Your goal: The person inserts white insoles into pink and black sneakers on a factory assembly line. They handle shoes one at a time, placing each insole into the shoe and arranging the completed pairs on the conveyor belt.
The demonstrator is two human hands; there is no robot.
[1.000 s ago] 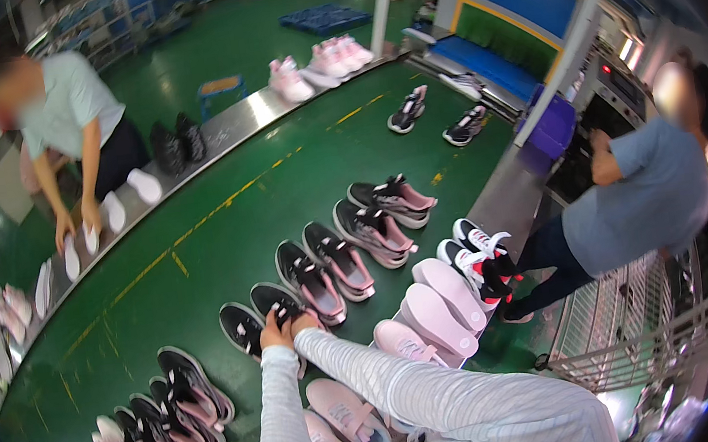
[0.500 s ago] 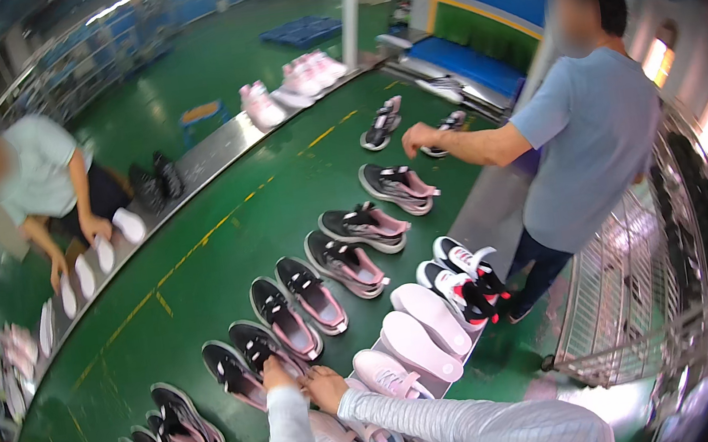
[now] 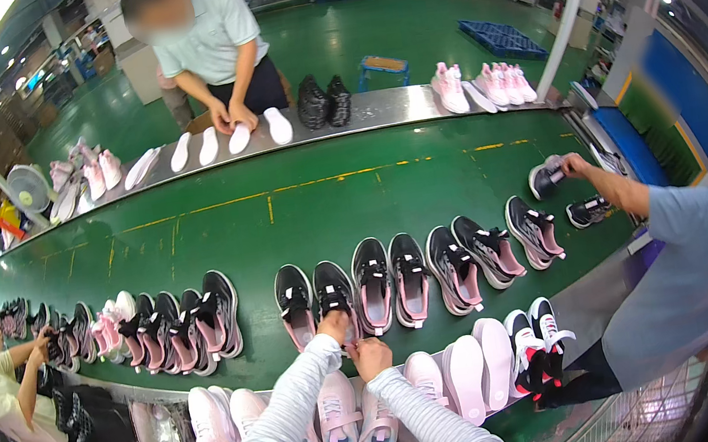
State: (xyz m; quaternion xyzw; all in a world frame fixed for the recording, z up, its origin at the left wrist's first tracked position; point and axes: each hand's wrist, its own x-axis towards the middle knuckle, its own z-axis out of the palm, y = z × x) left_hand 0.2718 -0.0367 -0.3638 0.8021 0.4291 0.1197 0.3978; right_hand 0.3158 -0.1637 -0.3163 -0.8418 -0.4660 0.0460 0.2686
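Note:
My left hand (image 3: pixel 335 325) reaches into the opening of a black sneaker with pink lining (image 3: pixel 332 286), its fingers partly hidden inside. At the heel of that sneaker, my right hand (image 3: pixel 370 357) is closed, fingertips pressed together against the pink back edge. The sneaker stands on the green belt with its toe pointing away from me. Close on its left is a matching black sneaker (image 3: pixel 294 296); another black sneaker (image 3: pixel 371 277) stands to its right.
Pink sneakers (image 3: pixel 337 406), pale soles (image 3: pixel 465 376) and white-black-red shoes (image 3: pixel 545 325) line the near ledge. Across the belt, a person handles white insoles (image 3: pixel 278 126) on a metal ledge (image 3: pixel 393 108). A person at right holds a grey-black shoe (image 3: pixel 548 177). More black sneakers (image 3: pixel 219 315) stand left.
My view has swung left and levelled out. Both hands stay at the same sneaker. The person at right now has a shoe in hand, tilted; the person across has brought both hands together over an insole.

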